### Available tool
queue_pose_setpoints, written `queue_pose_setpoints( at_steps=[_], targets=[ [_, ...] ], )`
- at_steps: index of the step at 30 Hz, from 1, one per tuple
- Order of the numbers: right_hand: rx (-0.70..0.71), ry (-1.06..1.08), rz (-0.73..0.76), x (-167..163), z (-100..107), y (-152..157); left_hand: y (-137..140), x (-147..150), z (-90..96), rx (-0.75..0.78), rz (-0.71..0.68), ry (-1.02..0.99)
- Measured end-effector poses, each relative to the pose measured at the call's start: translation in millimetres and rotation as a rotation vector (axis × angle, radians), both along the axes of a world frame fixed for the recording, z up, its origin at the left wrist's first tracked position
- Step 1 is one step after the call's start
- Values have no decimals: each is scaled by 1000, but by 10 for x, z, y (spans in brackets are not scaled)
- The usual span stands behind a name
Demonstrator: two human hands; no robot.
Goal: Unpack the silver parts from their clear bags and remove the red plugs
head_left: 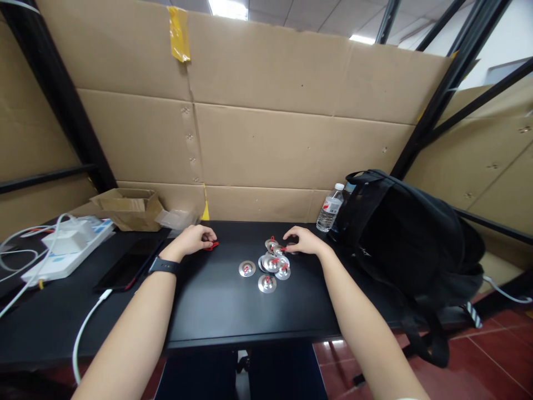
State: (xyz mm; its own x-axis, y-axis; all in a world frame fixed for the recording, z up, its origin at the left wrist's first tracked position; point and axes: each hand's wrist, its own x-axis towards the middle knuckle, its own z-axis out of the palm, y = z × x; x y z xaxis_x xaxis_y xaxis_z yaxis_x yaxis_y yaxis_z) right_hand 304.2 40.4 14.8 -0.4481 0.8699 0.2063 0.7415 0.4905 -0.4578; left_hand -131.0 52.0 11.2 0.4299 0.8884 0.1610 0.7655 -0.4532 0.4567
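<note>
Brown cardboard panels (pixel 266 147) behind a black table (pixel 208 316), red-tile floor (pixel 499 347) below, bright ceiling light (pixel 229 9) above

No text can be read; the label (pixel 331 205) on the bottle (pixel 326 221) is too small.

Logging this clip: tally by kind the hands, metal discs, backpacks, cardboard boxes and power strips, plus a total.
Hands: 2 (left hand, right hand)
Metal discs: at least 6; overlap hides the exact count
Backpack: 1
Cardboard box: 1
Power strip: 1
Total: at least 11
</note>
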Motion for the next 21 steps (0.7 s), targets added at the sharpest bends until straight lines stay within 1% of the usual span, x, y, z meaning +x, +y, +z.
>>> queue_pose_setpoints(
  at_steps=[3,7,10,13,19,21],
  targets=[
    [38,41,101,-216,3,-56,-33,25,40,55,26,12],
    [44,-28,125,-361,23,-127,-118,114,135,111,33,26],
    [-38,-73,144,-343,71,-167,-174,191,190,126,9,15],
    [-115,-79,145,-301,113,-183,-202,272,206,158,-20,-2],
    [-130,-104,166,-254,120,-177,-212,449,149,204,-124,6],
    [-148,-118,137,-244,108,-172,-222,493,133,203,-144,2]
  ],
)
